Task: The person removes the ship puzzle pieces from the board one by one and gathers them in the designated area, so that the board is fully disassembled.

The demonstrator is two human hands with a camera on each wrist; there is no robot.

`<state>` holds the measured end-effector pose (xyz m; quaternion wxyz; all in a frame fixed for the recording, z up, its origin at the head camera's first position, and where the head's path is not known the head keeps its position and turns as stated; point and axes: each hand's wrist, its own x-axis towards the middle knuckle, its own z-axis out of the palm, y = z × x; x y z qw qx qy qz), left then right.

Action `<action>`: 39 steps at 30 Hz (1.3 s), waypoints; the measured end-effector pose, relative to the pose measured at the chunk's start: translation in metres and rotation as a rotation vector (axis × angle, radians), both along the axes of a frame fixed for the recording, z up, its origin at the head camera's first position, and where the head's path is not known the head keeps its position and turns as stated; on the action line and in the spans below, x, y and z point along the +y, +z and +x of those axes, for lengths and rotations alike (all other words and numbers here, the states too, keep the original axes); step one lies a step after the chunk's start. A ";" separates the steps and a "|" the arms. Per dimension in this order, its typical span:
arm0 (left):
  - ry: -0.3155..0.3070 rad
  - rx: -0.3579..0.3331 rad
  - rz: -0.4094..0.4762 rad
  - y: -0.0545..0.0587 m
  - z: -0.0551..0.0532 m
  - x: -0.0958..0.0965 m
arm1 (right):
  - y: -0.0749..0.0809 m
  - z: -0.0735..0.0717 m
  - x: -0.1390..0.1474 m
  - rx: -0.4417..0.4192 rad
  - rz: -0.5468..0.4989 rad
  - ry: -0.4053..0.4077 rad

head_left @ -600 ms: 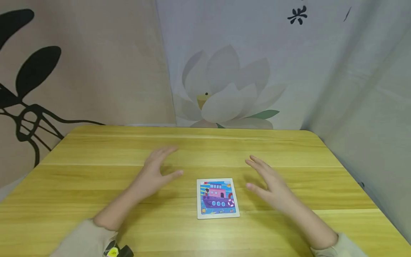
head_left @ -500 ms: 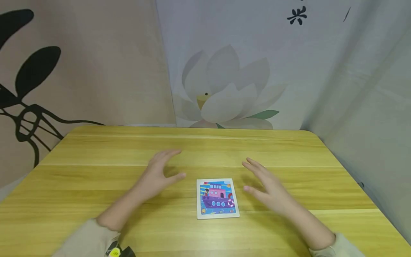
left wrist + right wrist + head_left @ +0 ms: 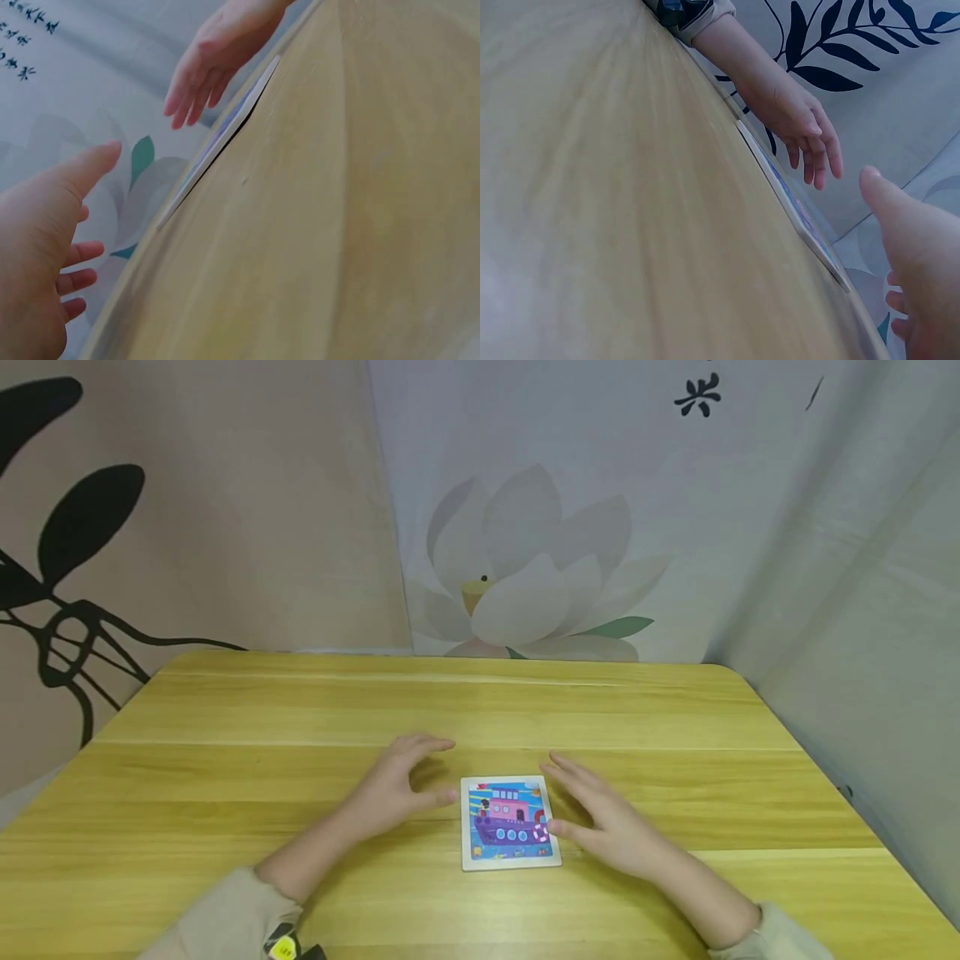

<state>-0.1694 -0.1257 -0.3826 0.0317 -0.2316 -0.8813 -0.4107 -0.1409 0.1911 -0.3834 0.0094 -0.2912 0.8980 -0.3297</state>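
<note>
Much pale, softly folded cloth [image 3: 840, 552] hangs beyond the picture board [image 3: 511, 823], which lies flat on a smooth table [image 3: 187, 827] of yellowish wood grain. Left of the board is the left hand [image 3: 388, 789], empty, its fingers loosely extended and its thumb just beside the edge; the right hand [image 3: 611, 827], on the board's right, is likewise empty and relaxed, its thumb seeming to hover over that edge. Coming in low and level would serve best — both hands meeting opposite sides together, so such a thin slab neither skids nor twists. The board is squarish, with a plain white rim [image 3: 512, 863]; the printed boat [image 3: 517, 833] inside looks purple-hulled and pink-cabined.
</note>
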 end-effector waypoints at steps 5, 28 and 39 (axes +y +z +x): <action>-0.038 -0.006 -0.006 -0.006 -0.001 0.006 | -0.006 0.000 -0.001 -0.037 0.011 0.024; -0.142 0.060 -0.108 -0.016 -0.007 0.026 | -0.016 0.002 -0.004 0.005 0.175 0.098; -0.099 0.063 -0.090 -0.017 -0.007 0.030 | -0.017 0.002 -0.003 0.008 0.182 0.094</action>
